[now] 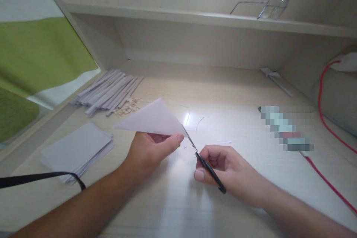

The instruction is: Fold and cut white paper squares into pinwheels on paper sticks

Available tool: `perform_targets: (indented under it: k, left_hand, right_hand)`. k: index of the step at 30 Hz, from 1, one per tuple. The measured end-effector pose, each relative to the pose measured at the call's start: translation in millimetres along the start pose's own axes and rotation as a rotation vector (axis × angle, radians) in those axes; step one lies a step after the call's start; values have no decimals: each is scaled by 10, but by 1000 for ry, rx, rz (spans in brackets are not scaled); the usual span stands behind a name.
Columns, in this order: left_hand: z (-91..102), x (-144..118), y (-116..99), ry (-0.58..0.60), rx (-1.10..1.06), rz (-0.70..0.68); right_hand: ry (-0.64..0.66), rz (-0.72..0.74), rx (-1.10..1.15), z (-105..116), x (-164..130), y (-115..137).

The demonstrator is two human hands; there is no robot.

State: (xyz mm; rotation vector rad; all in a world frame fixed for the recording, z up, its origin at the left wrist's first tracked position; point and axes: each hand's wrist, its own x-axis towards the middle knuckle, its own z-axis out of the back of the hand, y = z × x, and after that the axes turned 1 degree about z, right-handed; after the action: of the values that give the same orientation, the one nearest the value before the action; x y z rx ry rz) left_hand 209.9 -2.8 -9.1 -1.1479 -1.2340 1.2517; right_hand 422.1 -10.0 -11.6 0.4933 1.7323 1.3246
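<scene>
My left hand (152,148) pinches a folded white paper triangle (153,119) by its lower right corner and holds it above the desk. My right hand (223,169) grips black-handled scissors (208,167), whose thin blades point up and left to the paper's corner by my left thumb. A few thin paper slivers (199,122) lie on the desk just beyond the blades.
A stack of white paper sheets (76,148) lies at the left, with a row of rolled paper sticks (108,91) and small scraps behind it. Eyeglasses (264,7) rest on the shelf. A red cable (326,126) and a blurred object (287,128) sit at the right. A black strap (41,177) crosses the lower left.
</scene>
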Motion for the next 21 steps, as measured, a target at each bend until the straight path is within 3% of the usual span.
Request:
perform_targets:
  k: [7, 16, 21]
  left_hand:
    - [-56, -61, 18, 91, 14, 42]
    - [-137, -145, 147, 250, 104, 87]
    - [-127, -136, 146, 216, 50, 96]
  right_hand:
    - [-367, 250, 71, 24, 79, -5]
    - [-365, 279, 128, 1, 108, -54]
    - [-393, 299, 90, 5, 87, -38]
